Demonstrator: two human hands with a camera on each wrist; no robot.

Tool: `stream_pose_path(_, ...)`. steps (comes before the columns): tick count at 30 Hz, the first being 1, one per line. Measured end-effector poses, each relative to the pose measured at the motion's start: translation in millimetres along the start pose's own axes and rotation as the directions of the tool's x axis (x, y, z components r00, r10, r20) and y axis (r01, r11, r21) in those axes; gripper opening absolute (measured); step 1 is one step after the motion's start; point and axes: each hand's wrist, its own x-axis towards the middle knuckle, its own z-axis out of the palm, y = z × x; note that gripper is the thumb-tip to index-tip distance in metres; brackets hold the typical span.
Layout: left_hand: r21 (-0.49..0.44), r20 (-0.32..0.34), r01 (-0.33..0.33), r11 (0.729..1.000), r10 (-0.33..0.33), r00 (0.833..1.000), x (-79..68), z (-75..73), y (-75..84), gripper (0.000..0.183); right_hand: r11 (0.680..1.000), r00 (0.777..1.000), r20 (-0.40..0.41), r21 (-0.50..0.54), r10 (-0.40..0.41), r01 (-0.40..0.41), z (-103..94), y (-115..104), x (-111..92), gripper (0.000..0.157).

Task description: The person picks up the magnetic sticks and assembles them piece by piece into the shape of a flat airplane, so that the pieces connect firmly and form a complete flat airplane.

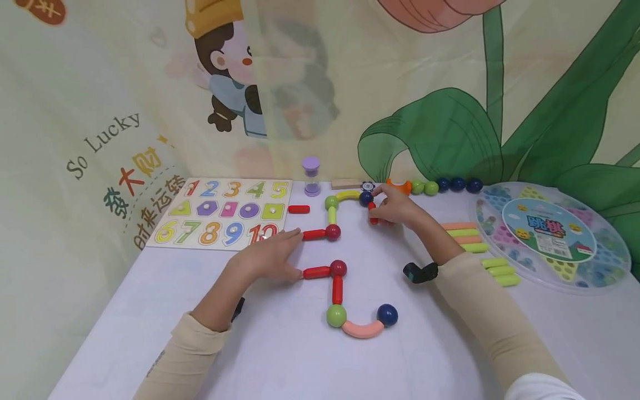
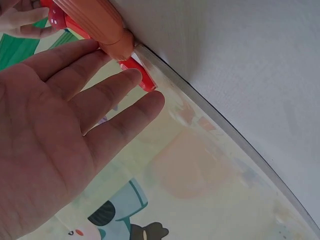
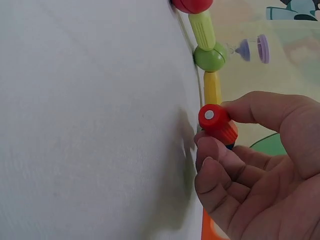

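My right hand [image 1: 395,206] pinches a short red rod [image 3: 220,125] between thumb and fingers, its upper end at a dark blue ball [image 1: 366,198]. From that ball a chain runs left: yellow curved rod [image 1: 348,195], green ball [image 1: 331,203], light green rod [image 1: 332,215], red ball [image 1: 332,231] and red rod [image 1: 314,235]. A second chain lies nearer, with red rods [image 1: 337,290], a red ball [image 1: 338,268], green ball [image 1: 336,316], pink curved rod [image 1: 364,330] and blue ball [image 1: 387,315]. With fingers extended, my left hand [image 1: 267,256] is at the left ends of both chains.
A number puzzle board [image 1: 220,214] lies at the left, a loose red rod [image 1: 299,209] beside it. Behind stand a purple sand timer [image 1: 311,176] and a row of green and blue balls [image 1: 457,184]. Light green rods [image 1: 501,271] and a round board-game case [image 1: 550,230] are at the right.
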Motion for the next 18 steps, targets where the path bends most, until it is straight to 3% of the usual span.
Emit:
stream_pose_path(4, -0.006, 0.005, 0.004, 1.0, -0.004, 1.0, 0.5, 0.4, -0.3, 0.083, 1.0, 1.0, 0.017, -0.029, 0.011, -0.01, 2.4, -0.5, 1.5, 0.066)
stream_pose_path(10, -0.002, 0.01, 0.005, 1.0, -0.005, 1.0, 1.4, 0.8, 0.8, 0.083, 0.998, 1.0, 0.014, -0.053, -0.022, 0.023, -2.7, 1.2, -4.6, 0.063)
stream_pose_path(15, -0.001, 0.006, 0.015, 1.0, -0.015, 1.0, 0.8, 0.5, 0.1, 0.083, 0.982, 0.989, 0.019, -0.117, -0.145, 0.147, 4.5, -15.3, -1.1, 0.043)
stream_pose_path(18, -0.012, 0.009, 0.015, 1.0, -0.015, 1.0, 0.7, 0.3, -0.5, 0.083, 0.937, 0.959, 0.071, -0.204, -0.276, 0.285, 22.2, -37.0, 4.5, 0.031)
